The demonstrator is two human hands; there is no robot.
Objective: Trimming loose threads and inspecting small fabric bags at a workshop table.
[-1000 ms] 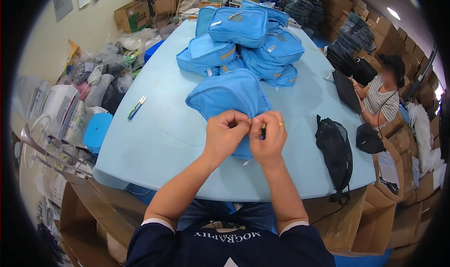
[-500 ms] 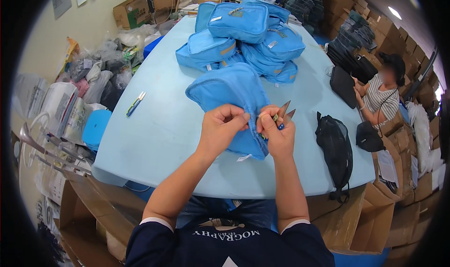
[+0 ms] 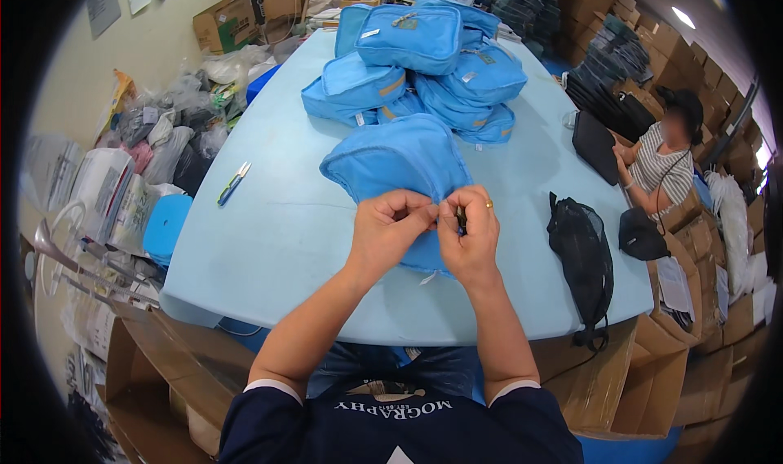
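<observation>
A blue zippered fabric bag lies before me on the table, one corner toward the far side. Along its seam my left hand is closed, thumb and fingers pinching the edge. Right beside it, nearly touching, my right hand pinches the same seam. Within its curled fingers sits a pair of thread snips; only a dark bit of them shows, and the blades are hidden. A small white tag sticks out at the bag's near edge. Beyond it rises a pile of similar blue bags.
Another pair of snips lies on the left of the pale blue table. A black mesh bag and black pouch lie right. A person handles a black case. Cardboard boxes stand below the near edge.
My right hand has turned inward, so the snips' blades no longer show. Its fingertips have moved closer to my left hand at the seam. The view has shifted slightly.
</observation>
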